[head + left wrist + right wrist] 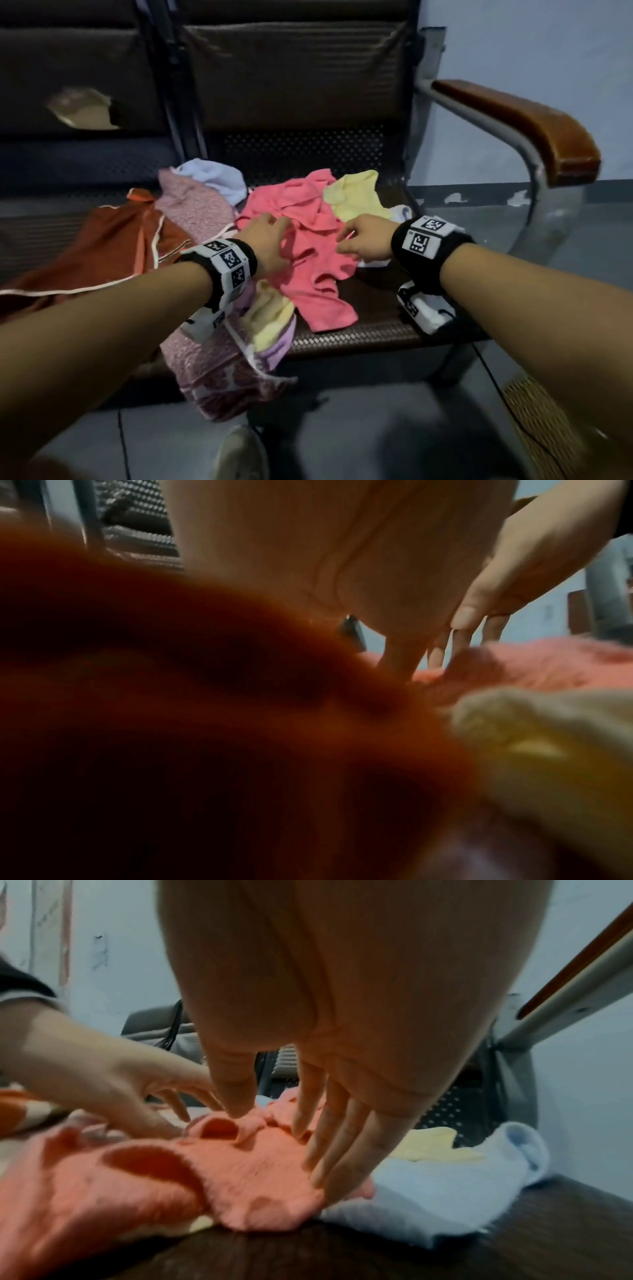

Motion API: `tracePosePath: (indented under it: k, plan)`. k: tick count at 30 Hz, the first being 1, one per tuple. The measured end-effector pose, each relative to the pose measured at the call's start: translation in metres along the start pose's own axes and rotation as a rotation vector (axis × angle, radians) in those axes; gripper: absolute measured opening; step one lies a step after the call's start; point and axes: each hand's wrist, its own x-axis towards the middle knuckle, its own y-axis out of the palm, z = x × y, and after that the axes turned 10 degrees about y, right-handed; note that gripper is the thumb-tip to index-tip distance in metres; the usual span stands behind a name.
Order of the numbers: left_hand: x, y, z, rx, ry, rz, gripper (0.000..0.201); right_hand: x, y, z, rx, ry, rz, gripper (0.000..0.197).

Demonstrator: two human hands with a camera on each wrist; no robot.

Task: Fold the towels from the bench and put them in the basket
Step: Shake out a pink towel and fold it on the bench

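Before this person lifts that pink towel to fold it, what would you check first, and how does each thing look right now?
1. Both hands at the pink towel: ok; left hand and right hand are on it.
2. Firm hold: not ok; the right hand's fingers lie straight on the cloth, and the left hand's fingers only touch it.
3. Towel free to lift: ok; it lies on top, overlapping a yellow towel and a white towel.
4. Towel spread flat: not ok; it is bunched and wrinkled.
5. Basket ready: cannot tell; only a woven corner shows on the floor at right.
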Motion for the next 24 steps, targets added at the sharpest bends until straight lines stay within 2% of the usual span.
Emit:
tracePosePath:
  k: [2, 3, 6, 8, 10, 12, 14, 16, 18, 20, 22, 24]
  plan:
    - [0.0, 0.007, 0.009, -0.025, -0.045, 0.041, 0.069, 0.007, 0.014, 0.01, -0.161, -0.029, -0.033, 0.054]
    - [0.001, 0.008, 0.011, -0.03, -0.045, 0.047, 0.06, 0.01, 0.019, 0.013, -0.197, -0.038, -0.047, 0.062]
    - [0.004, 0.004, 0.009, -0.076, -0.031, -0.083, 0.022, 0.017, 0.026, 0.017, -0.18, -0.043, -0.07, 0.079]
    - [0.003, -0.002, 0.001, -0.164, 0.017, -0.17, 0.018, 0.018, 0.028, 0.017, -0.118, -0.018, -0.109, 0.083]
    - [0.003, -0.011, -0.008, -0.327, 0.034, -0.241, 0.026, 0.021, 0.026, 0.016, -0.018, 0.05, -0.24, 0.079]
    - [0.001, -0.023, -0.021, -0.607, 0.042, -0.292, 0.034, 0.024, 0.022, 0.017, 0.029, 0.117, -0.34, 0.072]
    - [-0.001, -0.034, -0.035, -0.896, 0.045, -0.327, 0.04, 0.027, 0.021, 0.014, 0.078, 0.084, -0.283, 0.049]
    - [-0.003, -0.042, -0.045, -1.048, 0.032, -0.362, 0.043, 0.026, 0.022, 0.009, 0.192, 0.085, -0.148, 0.021]
    - [-0.002, -0.046, -0.048, -0.986, 0.06, -0.377, 0.039, 0.024, 0.021, 0.006, 0.239, 0.13, -0.108, 0.018]
    - [0.0, -0.047, -0.041, -0.773, 0.043, -0.31, 0.037, 0.026, 0.014, 0.007, 0.19, 0.102, -0.214, 0.017]
    - [0.001, -0.044, -0.03, -0.702, -0.064, -0.237, 0.043, 0.021, 0.004, 0.011, 0.297, 0.042, -0.337, 0.018]
    - [0.004, -0.037, -0.019, -0.564, -0.076, -0.141, 0.041, 0.015, -0.008, 0.01, 0.432, -0.009, -0.398, 0.017]
